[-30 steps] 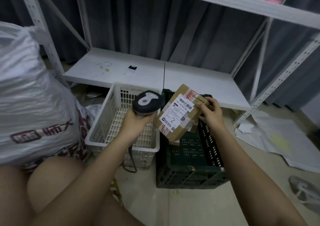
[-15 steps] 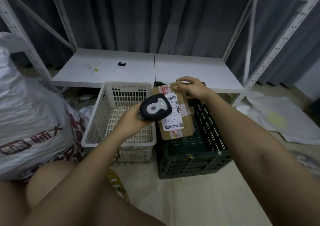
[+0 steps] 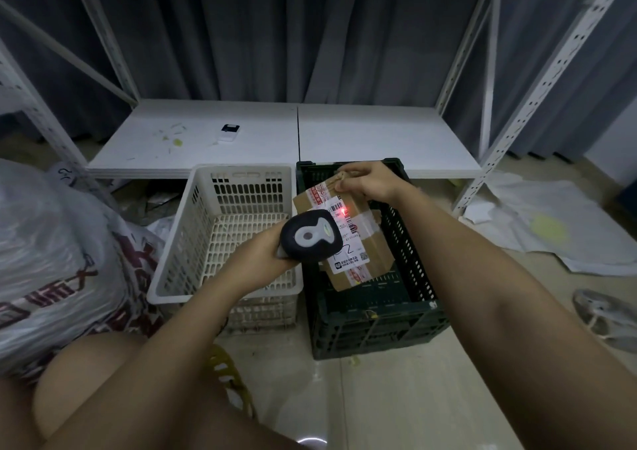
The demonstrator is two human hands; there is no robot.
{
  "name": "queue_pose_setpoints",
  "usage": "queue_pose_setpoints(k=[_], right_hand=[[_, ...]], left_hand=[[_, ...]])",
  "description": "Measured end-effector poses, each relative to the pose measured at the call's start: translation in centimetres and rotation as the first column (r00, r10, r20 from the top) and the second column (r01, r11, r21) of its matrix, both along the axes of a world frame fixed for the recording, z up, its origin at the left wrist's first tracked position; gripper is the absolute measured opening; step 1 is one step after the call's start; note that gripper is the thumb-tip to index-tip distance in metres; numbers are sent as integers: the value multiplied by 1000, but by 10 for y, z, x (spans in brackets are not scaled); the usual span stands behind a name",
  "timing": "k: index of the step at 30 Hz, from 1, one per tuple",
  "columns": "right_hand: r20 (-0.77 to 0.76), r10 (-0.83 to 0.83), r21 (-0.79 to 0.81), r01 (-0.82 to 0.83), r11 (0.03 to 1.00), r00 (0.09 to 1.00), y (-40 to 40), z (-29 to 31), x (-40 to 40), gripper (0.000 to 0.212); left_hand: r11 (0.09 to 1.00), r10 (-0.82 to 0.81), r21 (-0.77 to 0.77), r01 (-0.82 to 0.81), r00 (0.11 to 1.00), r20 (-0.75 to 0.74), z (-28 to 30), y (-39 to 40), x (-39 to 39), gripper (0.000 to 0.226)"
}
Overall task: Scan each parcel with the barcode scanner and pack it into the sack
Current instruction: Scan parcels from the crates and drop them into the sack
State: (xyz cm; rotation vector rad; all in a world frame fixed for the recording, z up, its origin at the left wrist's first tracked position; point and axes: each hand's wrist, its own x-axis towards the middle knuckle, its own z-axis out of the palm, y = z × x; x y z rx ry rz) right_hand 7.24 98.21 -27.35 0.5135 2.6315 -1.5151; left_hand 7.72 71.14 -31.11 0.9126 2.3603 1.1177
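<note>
Head view: clock directions run from the picture's centre.
Rack (image 3: 365, 132): white, its low shelf spans 10 to 2 o'clock; the front edge runs just behind both crates; a small black-and-white item (image 3: 230, 132) lies on it at 11.
Sack (image 3: 51, 260): white, bulging, at 9 o'clock beside the white crate; red printed characters, not readable.
Floor (image 3: 396, 398): open tile from 4 to 6 o'clock; loose white sheets (image 3: 558, 222) at 3.
White crate (image 3: 227, 232): slatted, just left of centre, its rim touching the dark one.
Dark crate (image 3: 375, 315): green-black, at 5 o'clock, below the box.
Box (image 3: 374, 246): brown parcel, tilted, held above the dark crate at centre-right; red-printed tape across it.
Label (image 3: 348, 239): white, barcode with a red scan dot on it, handwritten mark like "1-2", a QR code and small print too fine to read.
Scanner (image 3: 312, 236): black, grey oval on top, overlapping the box's left edge.
Left hand (image 3: 258, 260): fingers wrapped round the scanner's grip.
Right hand (image 3: 368, 181): fingers curled, pinching the box's far top edge.
</note>
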Motion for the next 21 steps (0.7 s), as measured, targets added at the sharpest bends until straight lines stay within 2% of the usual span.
queue_pose_setpoints(k=[4,10,21], right_hand=[[1,-3,-8,3,1000,1000,3,-2,1,51],[1,5,-5,-5,1000,1000,3,0,1,51],[6,23,8,-23,1000,1000,0,9,3,52]], left_hand=[[1000,7,0,-7,1000,-5,-3,3,0,58],[1000,27,11,-26,1000,-15,-4,3,-3,66],[999,42,24,-41,999,-35,-1,4,0,64]])
